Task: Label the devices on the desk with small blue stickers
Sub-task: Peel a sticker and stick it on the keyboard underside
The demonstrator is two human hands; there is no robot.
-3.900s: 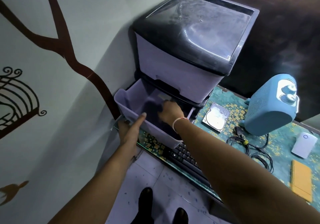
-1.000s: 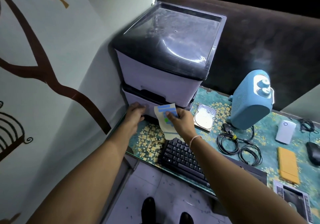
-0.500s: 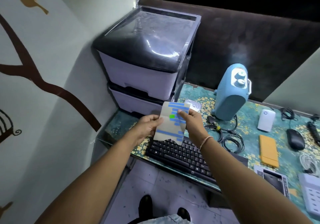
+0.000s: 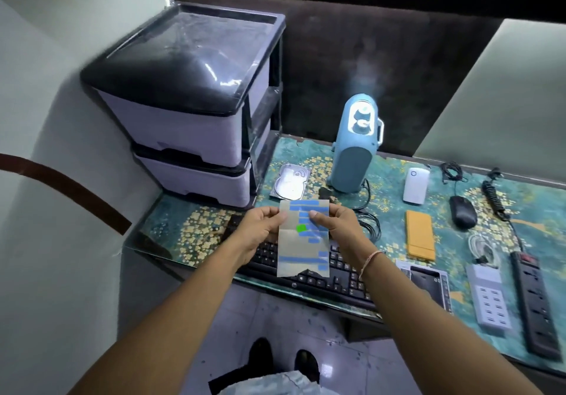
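The left hand (image 4: pixel 260 226) pinches the left edge of the sticker sheet (image 4: pixel 303 238) between thumb and fingers; the right hand (image 4: pixel 335 223) pinches the right edge, its thumb lying over the blue strips near the top. The sheet is held upright, clear of the counter (image 4: pixel 389 220), directly above the keyboard (image 4: pixel 333 267). It carries several blue stickers (image 4: pixel 301 208) and one green sticker (image 4: pixel 301 228); its lower edge is torn.

Step in hand: peeling one blue sticker, judged from the grip.

Procedure:
1. Keep the left hand as the anchor. Hold the backing taut so it does not curl.
2. With the right thumbnail, lift one corner of a blue strip near the thumb. Peel slowly, at a shallow angle, to avoid tearing.
3. Avoid the green sticker; the task calls for blue only.
4. Carry the sticker by one edge to keep the adhesive clean.

Candidate devices on the counter: the hard drive (image 4: pixel 291 183), the blue appliance (image 4: pixel 355 146), the white device (image 4: pixel 416 185), the mouse (image 4: pixel 462 212), the grey charger (image 4: pixel 490 298) and the power strip (image 4: pixel 536 303). None appears to carry a blue sticker yet, though small labels may not resolve at this distance.

Choose a flat, dust-free face on each device and press down firmly.
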